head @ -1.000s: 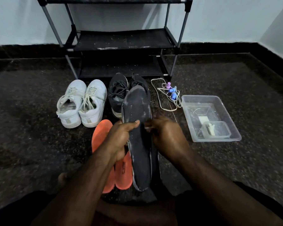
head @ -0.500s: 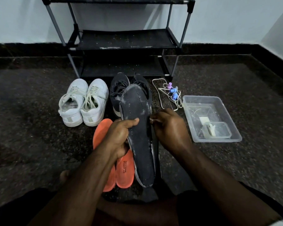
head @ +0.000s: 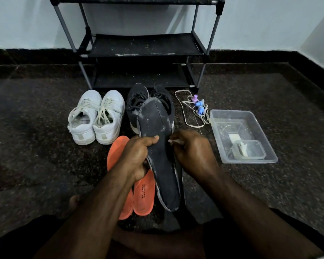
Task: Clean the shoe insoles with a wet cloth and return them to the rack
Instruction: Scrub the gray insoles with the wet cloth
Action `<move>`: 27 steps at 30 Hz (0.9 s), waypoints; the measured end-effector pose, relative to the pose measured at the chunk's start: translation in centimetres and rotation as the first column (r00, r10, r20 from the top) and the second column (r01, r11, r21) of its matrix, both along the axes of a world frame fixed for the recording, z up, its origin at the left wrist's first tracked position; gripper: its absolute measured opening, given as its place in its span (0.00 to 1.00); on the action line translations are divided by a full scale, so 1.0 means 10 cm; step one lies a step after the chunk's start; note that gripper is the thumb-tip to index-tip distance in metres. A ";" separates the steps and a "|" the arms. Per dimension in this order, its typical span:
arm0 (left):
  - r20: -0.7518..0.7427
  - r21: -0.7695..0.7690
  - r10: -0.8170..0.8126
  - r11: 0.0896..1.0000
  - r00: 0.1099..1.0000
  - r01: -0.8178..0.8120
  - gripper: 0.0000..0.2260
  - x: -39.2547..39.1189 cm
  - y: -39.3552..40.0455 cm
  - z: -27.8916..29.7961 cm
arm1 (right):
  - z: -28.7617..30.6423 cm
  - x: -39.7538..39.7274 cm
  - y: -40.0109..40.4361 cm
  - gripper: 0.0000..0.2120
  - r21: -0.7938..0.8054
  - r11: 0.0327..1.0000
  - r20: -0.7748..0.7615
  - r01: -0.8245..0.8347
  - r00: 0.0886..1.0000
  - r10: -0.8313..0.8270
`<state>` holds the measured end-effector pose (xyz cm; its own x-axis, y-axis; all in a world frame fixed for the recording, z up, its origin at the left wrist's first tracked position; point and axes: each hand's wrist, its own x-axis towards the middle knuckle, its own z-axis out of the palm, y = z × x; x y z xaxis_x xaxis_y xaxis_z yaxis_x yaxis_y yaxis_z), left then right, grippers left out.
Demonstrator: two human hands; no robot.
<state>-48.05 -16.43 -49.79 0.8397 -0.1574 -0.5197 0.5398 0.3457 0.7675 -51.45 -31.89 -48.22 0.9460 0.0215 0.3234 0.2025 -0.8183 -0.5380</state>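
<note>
My left hand (head: pixel 137 157) grips the dark insole (head: pixel 158 152) at its middle, thumb across the top, holding it raised and pointing toward the rack (head: pixel 138 47); my right hand (head: pixel 193 152) is curled at the insole's right edge, pinching a small pale cloth (head: pixel 173 141). Two orange insoles (head: pixel 142 195) lie on the floor (head: pixel 36 146) under my left wrist, with white shoes (head: pixel 95 118) and black shoes (head: pixel 150 98) in front of the rack. A clear tub (head: pixel 251 116) sits well right, a cord with clips (head: pixel 196 107) just beside it.
</note>
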 end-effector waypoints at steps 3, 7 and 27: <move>0.007 -0.013 -0.010 1.000 1.000 0.010 0.12 -0.01 0.00 0.00 | -0.01 -0.05 0.01 0.08 -0.040 0.998 0.003 -0.040 0.999 0.040; 0.045 0.010 -0.055 0.998 0.997 0.055 0.09 -0.02 0.01 0.00 | -0.01 0.00 -0.05 0.07 -0.027 1.000 0.015 -0.012 1.000 0.012; 0.066 -0.035 -0.311 0.949 0.948 0.314 0.13 -0.17 -0.01 0.03 | 0.05 0.25 -0.32 0.05 0.173 0.955 -0.086 0.242 0.969 -0.230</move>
